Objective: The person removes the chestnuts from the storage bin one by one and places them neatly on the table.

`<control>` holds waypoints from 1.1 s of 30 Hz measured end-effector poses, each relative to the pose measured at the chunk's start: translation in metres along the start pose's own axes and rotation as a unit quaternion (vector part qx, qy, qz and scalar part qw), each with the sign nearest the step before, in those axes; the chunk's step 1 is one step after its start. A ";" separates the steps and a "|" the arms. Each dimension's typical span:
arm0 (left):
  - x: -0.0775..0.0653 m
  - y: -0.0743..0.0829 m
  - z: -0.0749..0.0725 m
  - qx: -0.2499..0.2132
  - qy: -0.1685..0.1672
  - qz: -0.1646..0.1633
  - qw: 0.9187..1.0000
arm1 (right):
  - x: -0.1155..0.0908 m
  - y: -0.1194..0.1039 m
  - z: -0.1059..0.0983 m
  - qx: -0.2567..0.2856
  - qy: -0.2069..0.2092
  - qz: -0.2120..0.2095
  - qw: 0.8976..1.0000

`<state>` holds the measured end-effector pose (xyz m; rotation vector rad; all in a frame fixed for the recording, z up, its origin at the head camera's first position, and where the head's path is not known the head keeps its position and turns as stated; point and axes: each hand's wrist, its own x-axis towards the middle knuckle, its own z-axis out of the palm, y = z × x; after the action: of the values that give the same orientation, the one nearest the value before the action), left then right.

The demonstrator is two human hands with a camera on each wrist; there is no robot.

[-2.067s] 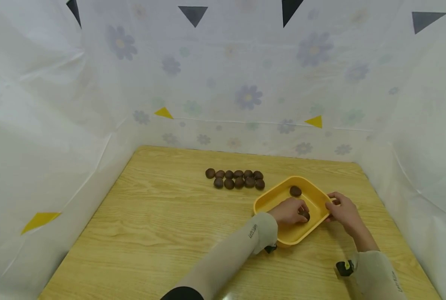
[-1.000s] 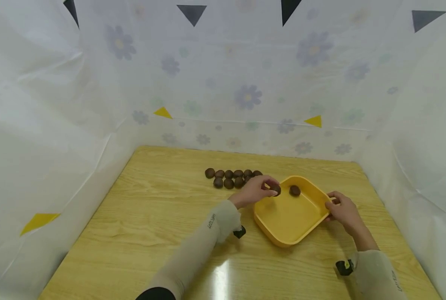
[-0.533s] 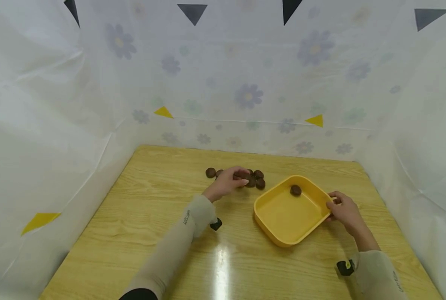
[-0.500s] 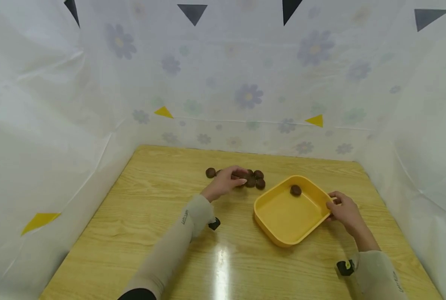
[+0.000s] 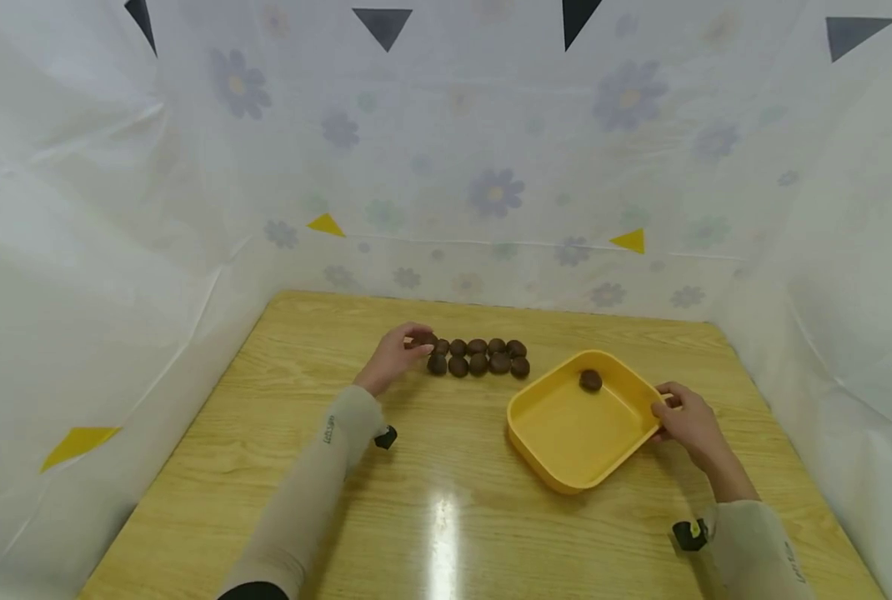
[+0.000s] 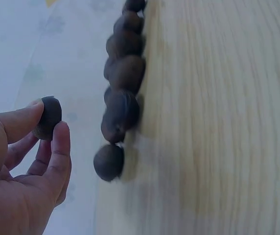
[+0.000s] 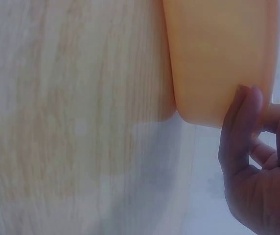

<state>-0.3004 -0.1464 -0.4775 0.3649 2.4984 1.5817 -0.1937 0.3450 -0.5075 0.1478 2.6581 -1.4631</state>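
My left hand point(image 5: 397, 354) is at the left end of two rows of dark brown chestnuts point(image 5: 478, 364). In the left wrist view it pinches one chestnut point(image 6: 51, 117) between thumb and fingers, beside the nearest chestnut of the rows point(image 6: 108, 162). My right hand point(image 5: 691, 423) grips the right rim of a yellow rectangular tray point(image 5: 558, 479); the right wrist view shows its fingers pressed to the outside of the tray wall point(image 7: 213, 63). A single chestnut point(image 5: 590, 381) lies inside the tray near its far corner.
Everything stands on a light wood-grain table point(image 5: 326, 400). White flower-patterned sheeting point(image 5: 446, 167) with dark and yellow triangles encloses the back and both sides. A small black device point(image 5: 689, 535) is on the right wrist, another point(image 5: 386, 437) on the left.
My left hand has taken a chestnut from the tray and carried it left, over the rows, to their left end. The right hand and tray have stayed put.
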 end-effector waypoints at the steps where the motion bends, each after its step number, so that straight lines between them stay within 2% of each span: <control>1: -0.001 -0.002 -0.003 -0.001 0.002 -0.005 1.000 | 0.000 0.000 0.000 -0.001 0.000 -0.001 1.000; 6: -0.004 -0.011 -0.010 0.000 0.013 -0.017 1.000 | 0.000 0.000 0.000 -0.002 -0.001 -0.004 1.000; 12: -0.008 -0.020 -0.011 0.010 0.013 -0.029 0.999 | 0.000 0.000 0.000 0.002 -0.001 -0.005 1.000; 16: -0.010 -0.025 -0.009 0.018 0.008 -0.035 0.999 | 0.000 -0.001 -0.001 0.007 -0.003 -0.007 1.000; 24: -0.007 -0.032 -0.003 0.046 0.019 -0.038 0.998 | -0.001 -0.001 0.000 0.007 -0.002 -0.006 1.000; 33: -0.004 -0.037 0.003 0.080 0.030 -0.024 0.996 | -0.002 0.002 0.000 0.004 -0.001 -0.006 1.000</control>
<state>-0.3001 -0.1603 -0.5122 0.2781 2.6665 1.3989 -0.1917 0.3459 -0.5095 0.1298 2.6570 -1.4757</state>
